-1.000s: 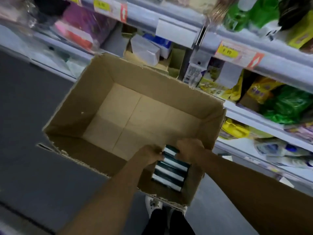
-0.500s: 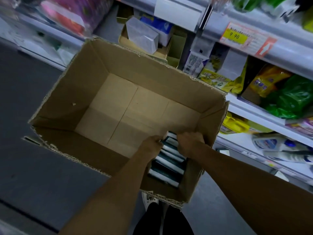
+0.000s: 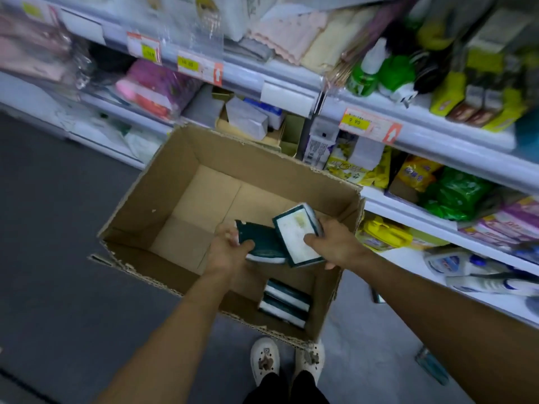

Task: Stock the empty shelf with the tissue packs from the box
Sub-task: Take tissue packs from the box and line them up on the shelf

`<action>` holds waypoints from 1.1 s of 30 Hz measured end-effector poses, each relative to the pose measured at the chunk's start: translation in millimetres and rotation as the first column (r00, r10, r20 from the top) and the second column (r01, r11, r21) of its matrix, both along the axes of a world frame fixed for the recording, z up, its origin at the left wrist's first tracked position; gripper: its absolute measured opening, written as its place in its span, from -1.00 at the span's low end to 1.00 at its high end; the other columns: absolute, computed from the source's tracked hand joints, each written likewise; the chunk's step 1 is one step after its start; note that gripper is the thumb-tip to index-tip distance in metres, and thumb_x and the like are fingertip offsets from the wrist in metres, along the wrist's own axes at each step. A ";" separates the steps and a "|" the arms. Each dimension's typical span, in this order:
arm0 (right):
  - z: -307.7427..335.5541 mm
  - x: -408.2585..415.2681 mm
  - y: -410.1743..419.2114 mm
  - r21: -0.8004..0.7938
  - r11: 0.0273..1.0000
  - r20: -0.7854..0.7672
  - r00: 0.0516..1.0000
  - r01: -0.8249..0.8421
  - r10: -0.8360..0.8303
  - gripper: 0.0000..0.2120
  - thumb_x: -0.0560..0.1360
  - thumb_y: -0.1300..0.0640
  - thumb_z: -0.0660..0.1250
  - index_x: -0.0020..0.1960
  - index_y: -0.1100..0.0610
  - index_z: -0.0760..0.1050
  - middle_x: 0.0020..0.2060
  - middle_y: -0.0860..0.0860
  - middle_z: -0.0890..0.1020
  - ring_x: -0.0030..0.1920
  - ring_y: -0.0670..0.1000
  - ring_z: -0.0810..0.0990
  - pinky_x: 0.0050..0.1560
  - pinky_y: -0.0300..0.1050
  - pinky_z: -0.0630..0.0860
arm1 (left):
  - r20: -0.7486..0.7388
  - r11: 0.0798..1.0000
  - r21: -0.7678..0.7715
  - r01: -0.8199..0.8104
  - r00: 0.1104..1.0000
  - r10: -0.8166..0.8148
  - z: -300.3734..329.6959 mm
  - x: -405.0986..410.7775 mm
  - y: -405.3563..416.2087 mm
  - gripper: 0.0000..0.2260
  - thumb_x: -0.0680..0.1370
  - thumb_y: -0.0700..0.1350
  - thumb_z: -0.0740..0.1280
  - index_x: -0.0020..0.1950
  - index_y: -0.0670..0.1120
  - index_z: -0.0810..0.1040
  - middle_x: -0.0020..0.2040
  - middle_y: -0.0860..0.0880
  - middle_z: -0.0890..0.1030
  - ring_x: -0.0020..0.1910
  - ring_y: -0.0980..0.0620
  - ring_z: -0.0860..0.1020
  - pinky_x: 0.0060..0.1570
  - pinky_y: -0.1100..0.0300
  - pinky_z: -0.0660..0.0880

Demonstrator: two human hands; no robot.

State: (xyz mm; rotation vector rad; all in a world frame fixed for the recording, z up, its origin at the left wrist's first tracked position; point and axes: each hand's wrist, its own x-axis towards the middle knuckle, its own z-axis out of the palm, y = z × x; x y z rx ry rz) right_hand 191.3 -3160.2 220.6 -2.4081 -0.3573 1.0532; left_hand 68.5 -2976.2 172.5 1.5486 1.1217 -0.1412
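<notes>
Two tissue packs lifted out of the cardboard box point(image 3: 163, 196), one in each hand.

Left hand point(image 3: 226, 252) holds a dark green tissue pack point(image 3: 262, 243), thumb curled over its near edge; right hand point(image 3: 335, 243) holds a white-faced tissue pack point(image 3: 299, 234) with a green border, thumb on its face and fingers behind it; the print on the packs is too blurred to read; the two packs overlap above the box; a second ago both hands were down in the box's near right corner on the row of packs, and now they are raised with a pack each; remaining packs point(image 3: 284, 301) still stand in that corner; the shelf point(image 3: 423, 141) beyond the box carries a yellow price tag point(image 3: 355, 122) reading "9 90"; other tags are unreadable.
</notes>
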 end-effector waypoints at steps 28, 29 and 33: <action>264.9 -56.8 -347.6 0.764 0.270 -0.185 0.599 0.587 -0.779 -0.72 0.64 -0.05 0.18 0.07 0.13 0.55 -0.07 0.20 0.70 -0.17 0.06 0.69 -0.28 -0.08 0.61 | 0.727 0.869 -0.265 0.417 0.679 -0.104 322.7 55.7 -334.1 -0.67 0.50 -0.25 0.44 0.24 -0.06 0.56 0.20 -0.13 0.60 0.02 -0.06 0.68 -0.14 0.13 0.64; 273.2 -58.7 -361.5 0.728 0.274 -0.268 0.629 0.628 -0.730 -0.63 0.62 -0.12 0.16 0.07 0.14 0.56 -0.11 0.19 0.71 -0.16 0.08 0.69 -0.25 -0.04 0.63 | 0.746 0.874 -0.231 0.428 0.655 -0.123 326.5 57.0 -355.6 -0.67 0.49 -0.25 0.45 0.23 -0.04 0.57 0.19 -0.12 0.60 0.02 -0.05 0.68 -0.15 0.15 0.63; 295.1 -59.8 -410.5 0.779 0.285 -0.260 0.701 0.559 -0.664 -0.80 0.57 -0.05 0.31 0.12 0.02 0.54 0.02 0.00 0.70 0.01 0.00 0.68 0.03 0.07 0.63 | 0.793 0.898 -0.004 0.439 0.548 -0.265 338.2 63.1 -435.7 -0.68 0.49 -0.23 0.48 0.17 0.05 0.58 0.13 -0.09 0.63 -0.04 0.03 0.67 -0.16 0.19 0.61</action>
